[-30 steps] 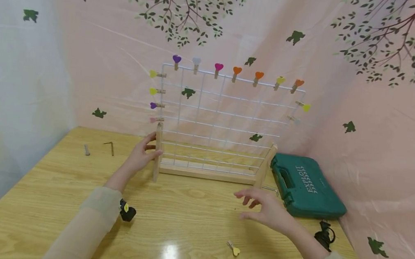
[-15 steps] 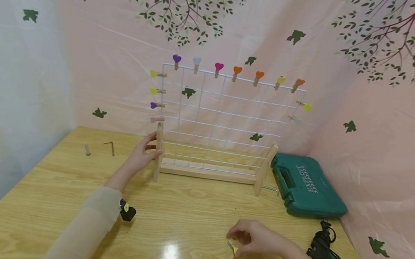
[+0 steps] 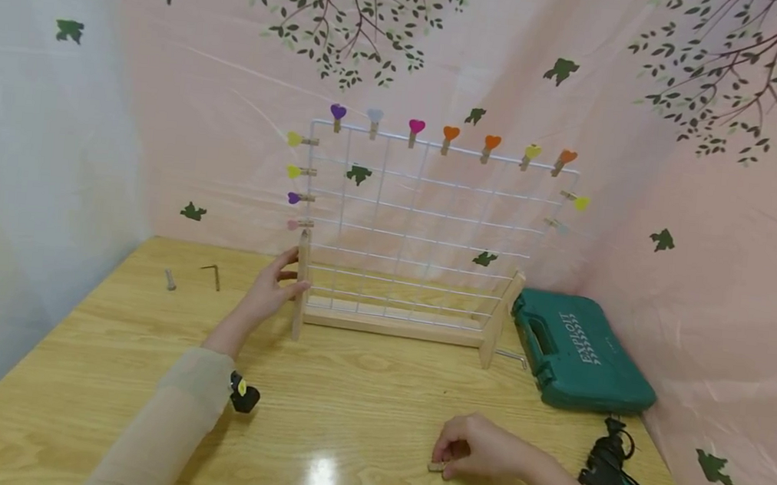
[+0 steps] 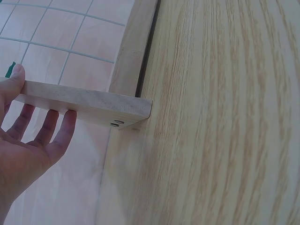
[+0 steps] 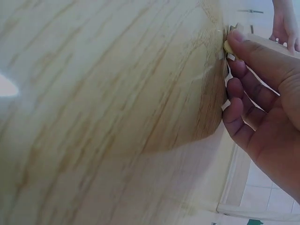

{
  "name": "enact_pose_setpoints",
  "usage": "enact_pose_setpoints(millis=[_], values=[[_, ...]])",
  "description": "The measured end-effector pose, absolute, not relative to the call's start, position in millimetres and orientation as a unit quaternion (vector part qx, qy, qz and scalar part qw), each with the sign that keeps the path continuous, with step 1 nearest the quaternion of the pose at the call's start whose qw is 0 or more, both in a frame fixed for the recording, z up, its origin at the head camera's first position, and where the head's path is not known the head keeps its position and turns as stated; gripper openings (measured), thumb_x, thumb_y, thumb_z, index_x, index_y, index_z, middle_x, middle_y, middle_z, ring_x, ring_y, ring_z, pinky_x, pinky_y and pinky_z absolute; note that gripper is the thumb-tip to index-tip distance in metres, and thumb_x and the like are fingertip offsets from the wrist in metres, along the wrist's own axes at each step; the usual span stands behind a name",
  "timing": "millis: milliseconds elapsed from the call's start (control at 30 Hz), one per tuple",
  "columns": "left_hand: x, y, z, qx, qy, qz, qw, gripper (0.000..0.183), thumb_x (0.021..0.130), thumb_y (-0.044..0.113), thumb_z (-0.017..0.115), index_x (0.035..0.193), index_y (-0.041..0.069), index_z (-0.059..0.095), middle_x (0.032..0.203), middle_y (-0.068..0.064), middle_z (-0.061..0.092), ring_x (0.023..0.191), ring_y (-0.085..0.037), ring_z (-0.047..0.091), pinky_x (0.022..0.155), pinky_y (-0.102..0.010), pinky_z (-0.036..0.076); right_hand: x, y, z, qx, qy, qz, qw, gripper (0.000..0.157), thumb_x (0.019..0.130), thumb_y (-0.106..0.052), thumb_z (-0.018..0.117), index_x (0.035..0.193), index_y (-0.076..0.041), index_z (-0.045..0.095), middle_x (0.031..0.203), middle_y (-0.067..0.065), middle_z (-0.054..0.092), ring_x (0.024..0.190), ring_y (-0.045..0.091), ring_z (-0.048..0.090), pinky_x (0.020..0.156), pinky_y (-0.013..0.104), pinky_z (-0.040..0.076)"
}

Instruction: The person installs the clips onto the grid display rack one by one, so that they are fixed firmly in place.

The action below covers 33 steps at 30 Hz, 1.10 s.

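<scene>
A white wire grid stands upright in a wooden stand. Heart-topped clothespins in several colours line its top and sides, among them a purple one. My left hand grips the stand's left upright, thumb on one face and fingers on the other. Near the table's front, my right hand pinches a small wooden clothespin between thumb and fingers, low at the tabletop. Its yellow heart peeks out by the thumb in the right wrist view; the rest is mostly hidden by the fingers.
A green tool case lies right of the stand, with a hex key between them. A black corded tool lies by my right forearm. At the back left are a bolt and another hex key.
My right hand has come down toward the table's front and taken hold of the yellow-heart clothespin, which has turned in the fingers. The left hand stays on the upright.
</scene>
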State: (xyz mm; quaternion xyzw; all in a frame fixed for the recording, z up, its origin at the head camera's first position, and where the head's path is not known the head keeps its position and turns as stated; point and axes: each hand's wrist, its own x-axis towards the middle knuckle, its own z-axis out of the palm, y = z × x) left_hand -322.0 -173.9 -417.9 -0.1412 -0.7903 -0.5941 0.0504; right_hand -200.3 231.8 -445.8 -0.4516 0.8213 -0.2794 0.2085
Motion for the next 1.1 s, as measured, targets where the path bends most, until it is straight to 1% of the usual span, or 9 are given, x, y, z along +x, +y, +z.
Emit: enact_pose_setpoints(millis=[167,267,400,500,600,767,867,1000,1100], values=[[-322,-175,-418,-0.138,-0.790,-0.596,0.042,0.071,0.085,0.018,0.060,0.143,0.019,0.018,0.142,-0.013,0.027,0.116,-0.037,0.040,0.079,-0.043,0.051,-200,231,-441,-0.439,0.812,-0.317,0.216,0.012,0.081,-0.025,0.064,0.092,-0.019,0.062,0.088,-0.010,0.059,0.077,-0.001,0.054,0.064,0.019,0.050],[-322,-174,-418,-0.134,-0.789,-0.599,0.039,0.072,0.085,0.018,0.060,0.143,0.019,0.018,0.142,-0.013,0.026,0.116,-0.037,0.040,0.079,-0.042,0.051,-204,232,-432,-0.433,0.809,-0.344,0.198,0.011,0.085,-0.021,0.060,0.094,-0.017,0.059,0.091,-0.007,0.059,0.080,0.002,0.054,0.064,0.022,0.051],[-316,-172,-409,-0.129,-0.787,-0.603,0.033,0.070,0.086,0.014,0.059,0.143,0.018,0.018,0.143,-0.014,0.025,0.117,-0.038,0.038,0.080,-0.045,0.050,-214,235,-415,-0.428,0.796,-0.389,0.178,0.011,0.089,-0.016,0.054,0.098,-0.010,0.055,0.095,0.008,0.058,0.082,0.014,0.057,0.062,0.029,0.053],[-314,-171,-406,-0.129,-0.786,-0.603,0.031,0.070,0.086,0.013,0.058,0.143,0.017,0.017,0.143,-0.016,0.024,0.118,-0.039,0.037,0.081,-0.046,0.050,-220,240,-399,-0.401,0.795,-0.420,0.173,0.014,0.090,-0.014,0.050,0.101,-0.006,0.053,0.096,0.012,0.057,0.081,0.022,0.058,0.062,0.033,0.054],[-313,-171,-405,-0.129,-0.788,-0.602,0.032,0.070,0.086,0.013,0.058,0.143,0.016,0.017,0.143,-0.016,0.024,0.118,-0.039,0.037,0.081,-0.045,0.050,-224,245,-383,-0.375,0.815,-0.428,0.108,0.013,0.089,-0.012,0.053,0.100,-0.008,0.057,0.094,0.007,0.058,0.077,0.019,0.060,0.062,0.031,0.054],[-303,-167,-392,-0.125,-0.788,-0.603,0.025,0.069,0.087,0.008,0.056,0.143,0.012,0.016,0.143,-0.018,0.023,0.119,-0.041,0.036,0.083,-0.049,0.048,-234,254,-355,-0.331,0.844,-0.416,-0.072,0.016,0.081,-0.004,0.061,0.095,-0.009,0.065,0.093,0.006,0.061,0.069,0.012,0.061,0.056,0.027,0.054],[-306,-168,-395,-0.123,-0.785,-0.606,0.022,0.070,0.087,0.009,0.057,0.143,0.013,0.015,0.143,-0.017,0.023,0.119,-0.041,0.036,0.083,-0.050,0.047,-241,263,-342,-0.271,0.868,-0.389,-0.148,0.014,0.079,-0.010,0.064,0.093,-0.011,0.068,0.095,0.003,0.060,0.069,0.008,0.061,0.056,0.023,0.053],[-315,-171,-406,-0.125,-0.786,-0.605,0.023,0.072,0.086,0.012,0.058,0.144,0.016,0.015,0.143,-0.016,0.023,0.119,-0.040,0.036,0.082,-0.046,0.049,-249,277,-328,-0.177,0.870,-0.420,-0.186,0.020,0.081,-0.019,0.064,0.098,-0.009,0.069,0.098,-0.001,0.057,0.075,0.001,0.061,0.064,0.018,0.052],[-321,-173,-414,-0.125,-0.791,-0.599,0.029,0.072,0.086,0.015,0.059,0.144,0.019,0.015,0.143,-0.013,0.024,0.119,-0.038,0.037,0.081,-0.043,0.050,-257,285,-322,-0.130,0.828,-0.510,-0.195,0.029,0.082,-0.014,0.062,0.107,0.000,0.064,0.097,0.000,0.057,0.074,0.003,0.062,0.068,0.019,0.052]])
